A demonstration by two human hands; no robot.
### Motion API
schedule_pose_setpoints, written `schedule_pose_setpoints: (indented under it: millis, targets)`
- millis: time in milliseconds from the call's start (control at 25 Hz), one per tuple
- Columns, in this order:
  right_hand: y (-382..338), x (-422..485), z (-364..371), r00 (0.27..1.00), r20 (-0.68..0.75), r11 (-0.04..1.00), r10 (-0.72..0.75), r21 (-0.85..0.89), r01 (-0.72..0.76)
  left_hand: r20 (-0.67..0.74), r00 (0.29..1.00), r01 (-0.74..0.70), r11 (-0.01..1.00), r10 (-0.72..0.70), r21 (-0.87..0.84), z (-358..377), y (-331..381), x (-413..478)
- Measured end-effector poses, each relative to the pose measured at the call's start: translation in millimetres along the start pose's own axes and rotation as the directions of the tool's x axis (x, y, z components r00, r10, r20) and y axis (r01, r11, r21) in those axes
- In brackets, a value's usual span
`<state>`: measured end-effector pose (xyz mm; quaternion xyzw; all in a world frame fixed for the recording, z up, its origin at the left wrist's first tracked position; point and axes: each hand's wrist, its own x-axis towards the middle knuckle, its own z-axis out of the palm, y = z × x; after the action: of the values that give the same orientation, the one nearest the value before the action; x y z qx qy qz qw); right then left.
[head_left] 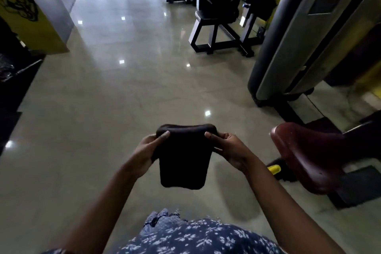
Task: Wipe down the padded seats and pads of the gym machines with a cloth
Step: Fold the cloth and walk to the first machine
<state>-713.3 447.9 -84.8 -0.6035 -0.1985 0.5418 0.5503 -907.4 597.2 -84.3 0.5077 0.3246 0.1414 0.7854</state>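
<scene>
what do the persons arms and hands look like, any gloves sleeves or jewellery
Both forearms are bare, with no sleeves over them. The left hand and right hand wear no gloves, and no rings, watch or bracelet show. The only clothing in view is a dark blue top with a small white floral print.

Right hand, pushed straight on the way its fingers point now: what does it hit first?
The dark cloth that the right hand pinches, then probably the left hand; the maroon seat lies off that line.

A dark cloth (182, 159) hangs by its top corners, left of a maroon padded seat (305, 154) (glossy).
</scene>
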Motion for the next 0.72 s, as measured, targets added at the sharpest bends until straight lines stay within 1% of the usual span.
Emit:
schedule_pose_setpoints:
  millis: [40,80,120,160,200,240,280,360,400,440,480,520,600,640,720]
  targets:
    - [-6,5,2,0.999,0.043,1.000,0.027,0.004,-0.027,0.055,0.998,0.034,0.997,-0.030,-0.071,-4,8,5]
    - [-2,9,8,0.996,0.048,0.992,0.073,-0.108,-0.068,0.080,0.993,0.089,0.996,-0.086,-0.028,-10,7,10]
    - [8,14,15,0.994,0.021,0.970,0.103,-0.223,-0.096,0.083,0.986,0.138,0.985,-0.146,0.100,-14,1,13]
    - [19,20,23,0.996,-0.044,0.959,0.075,-0.269,-0.084,0.056,0.983,0.155,0.959,-0.173,0.238,-17,-6,15]
    - [23,23,30,0.991,-0.122,0.965,0.053,-0.251,-0.082,0.017,0.984,0.164,0.941,-0.177,0.296,-21,-9,20]
    - [22,26,35,0.980,-0.196,0.984,0.035,-0.166,-0.069,-0.018,0.986,0.165,0.944,-0.166,0.286,-25,-8,27]
    - [16,28,38,0.971,-0.240,0.998,0.007,-0.052,-0.020,-0.026,0.989,0.148,0.963,-0.146,0.226,-25,-1,34]
    - [2,29,33,0.979,-0.202,0.985,-0.041,0.153,0.073,0.047,0.993,0.106,0.992,-0.110,0.074,-19,22,46]
    - [0,31,31,0.984,-0.170,0.980,-0.052,0.179,0.083,0.085,0.991,0.103,0.993,-0.107,0.055,-16,26,54]
    - [1,31,30,0.986,-0.162,0.989,-0.038,0.137,0.060,0.107,0.986,0.117,0.986,-0.129,0.117,-12,26,58]
    - [6,31,30,0.978,-0.206,0.997,-0.010,0.070,0.025,0.078,0.983,0.147,0.965,-0.168,0.219,-10,17,62]
    - [12,33,27,0.962,-0.271,0.999,0.012,0.036,-0.002,0.030,0.980,0.180,0.943,-0.196,0.281,-8,8,64]
    - [15,38,19,0.918,-0.396,0.999,0.036,0.037,-0.023,-0.080,0.970,0.241,0.930,-0.228,0.277,-5,-3,76]
    - [12,41,12,0.901,-0.432,0.999,0.033,0.038,-0.018,-0.116,0.965,0.258,0.926,-0.234,0.276,-3,-2,87]
    - [2,53,-5,0.870,-0.491,0.999,0.032,0.035,-0.017,-0.178,0.960,0.268,0.893,-0.216,0.362,3,3,117]
